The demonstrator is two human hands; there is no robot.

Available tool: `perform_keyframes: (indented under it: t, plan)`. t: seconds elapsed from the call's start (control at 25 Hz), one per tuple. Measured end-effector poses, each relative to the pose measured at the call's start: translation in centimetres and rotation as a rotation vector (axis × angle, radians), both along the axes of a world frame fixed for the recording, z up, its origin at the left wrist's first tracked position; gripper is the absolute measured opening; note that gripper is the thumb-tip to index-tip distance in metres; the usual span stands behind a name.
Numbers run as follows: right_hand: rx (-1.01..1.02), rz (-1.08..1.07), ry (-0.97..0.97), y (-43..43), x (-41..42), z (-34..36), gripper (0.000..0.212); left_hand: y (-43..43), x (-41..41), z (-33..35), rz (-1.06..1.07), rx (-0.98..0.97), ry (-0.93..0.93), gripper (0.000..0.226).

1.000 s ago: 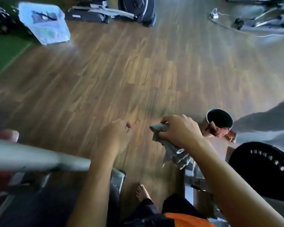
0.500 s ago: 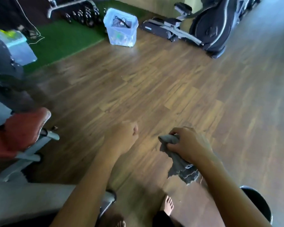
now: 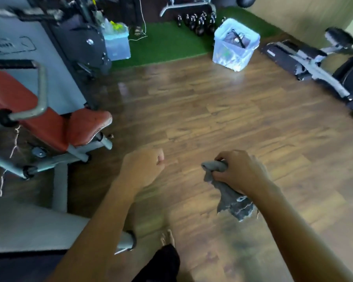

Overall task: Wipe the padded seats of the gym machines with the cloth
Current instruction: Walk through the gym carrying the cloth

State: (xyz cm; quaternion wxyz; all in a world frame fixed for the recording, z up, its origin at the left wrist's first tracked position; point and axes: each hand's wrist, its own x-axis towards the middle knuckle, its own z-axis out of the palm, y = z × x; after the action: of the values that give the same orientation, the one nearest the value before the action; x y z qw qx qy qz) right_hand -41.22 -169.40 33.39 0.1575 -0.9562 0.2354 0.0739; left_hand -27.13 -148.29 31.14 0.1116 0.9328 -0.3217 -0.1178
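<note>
Beyond the gripped cloth [image 3: 228, 198], a lined bin [image 3: 226, 55] holds dark items [image 3: 235, 38]

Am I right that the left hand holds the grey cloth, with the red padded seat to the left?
No: the head view shows the right hand holding the crumpled grey cloth; the left hand holds nothing. The red padded seat does stand left.

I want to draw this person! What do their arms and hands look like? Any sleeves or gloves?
The left arm and the right arm are bare all the way to the picture's bottom edge, so no sleeves show. The left hand and the right hand wear no gloves. I can see no watch, bracelet or ring, though the picture is a little blurry.
</note>
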Motion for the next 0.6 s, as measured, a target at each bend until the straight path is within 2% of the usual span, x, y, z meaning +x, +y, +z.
perform_keyframes:
  t: [0.28, 0.6]
  plan:
    - [-0.046, 0.203, -0.026, -5.2, 14.9, 0.3, 0.035, -2.9, 10.4, -1.0, 0.236, -0.093, 0.017, 0.012]
    - [-0.024, 0.333, -0.08, -10.8, 30.6, 1.5, 0.034, -7.8, 22.9, 0.3, 0.338, -0.129, 0.021, 0.009]
